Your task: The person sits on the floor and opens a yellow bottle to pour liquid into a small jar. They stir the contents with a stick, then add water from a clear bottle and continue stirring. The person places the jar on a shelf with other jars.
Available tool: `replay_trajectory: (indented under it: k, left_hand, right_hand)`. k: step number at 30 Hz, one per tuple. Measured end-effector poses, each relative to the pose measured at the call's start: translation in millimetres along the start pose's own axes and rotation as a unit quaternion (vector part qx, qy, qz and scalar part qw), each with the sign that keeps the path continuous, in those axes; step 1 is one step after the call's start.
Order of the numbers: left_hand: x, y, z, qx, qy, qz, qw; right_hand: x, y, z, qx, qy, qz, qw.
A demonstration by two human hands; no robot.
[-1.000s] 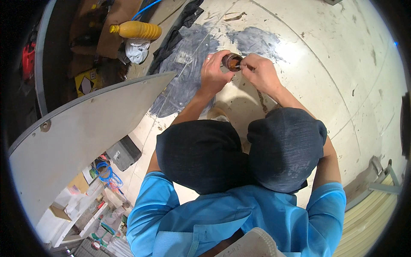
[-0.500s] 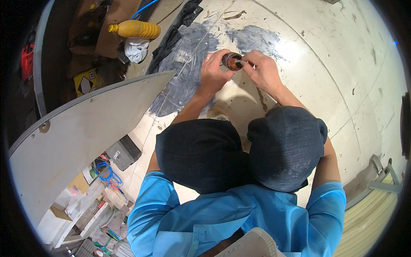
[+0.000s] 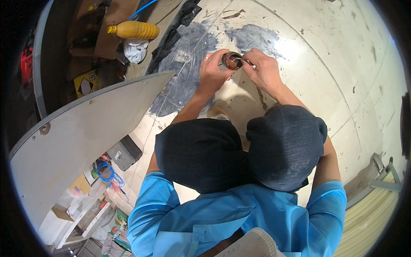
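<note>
My left hand (image 3: 213, 70) is wrapped round the side of a small dark jar (image 3: 223, 61), tilted so that its open mouth shows. Brown, glossy stuff lies inside the jar. A thin, light-coloured stick (image 3: 239, 59) reaches into the mouth, pinched between the fingers of my right hand (image 3: 262, 70). How far down the stick goes is hidden in the dark of the jar. Both hands are held out past my bent knees, over the pale tiled floor (image 3: 312, 81).
Grey smears (image 3: 180, 64) cover floor tiles beside my left hand. A yellow bottle (image 3: 137, 30) lies above a crumpled white bag (image 3: 135, 50) at the far left. Nearer on the left, a large grey panel (image 3: 85, 115) juts in. A dark case (image 3: 124, 153) stands below it.
The jar has tipped slightly, and more of the shiny brown inside shows. My right hand has shifted a little with the stick; my left keeps its grip.
</note>
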State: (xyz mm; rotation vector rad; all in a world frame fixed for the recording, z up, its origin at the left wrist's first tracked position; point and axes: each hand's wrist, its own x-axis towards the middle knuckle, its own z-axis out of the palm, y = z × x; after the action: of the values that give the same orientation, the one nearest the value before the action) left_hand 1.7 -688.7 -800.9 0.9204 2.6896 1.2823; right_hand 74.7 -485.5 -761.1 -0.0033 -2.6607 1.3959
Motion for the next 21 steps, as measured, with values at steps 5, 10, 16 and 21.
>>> replay_trajectory:
  k: [5,10,16,21]
  left_hand:
    - [-0.4,-0.6,-2.7,0.0,-0.009,-0.004,1.0]
    - [3.9,3.1,-10.4,0.013,-0.005,0.012,1.0]
    - [21.2,10.6,-27.9,0.001,-0.018,-0.066,0.998]
    - [66.3,16.0,-60.6,-0.002,0.051,-0.03,0.998]
  right_hand:
    - [0.9,-1.9,1.8,0.083,-0.026,0.046,0.995]
    - [6.7,-1.1,1.1,-0.005,-0.039,-0.016,0.999]
    - [38.8,-7.4,-9.4,-0.11,-0.114,-0.057,0.986]
    - [95.9,-38.9,-45.2,-0.107,-0.072,-0.114,0.985]
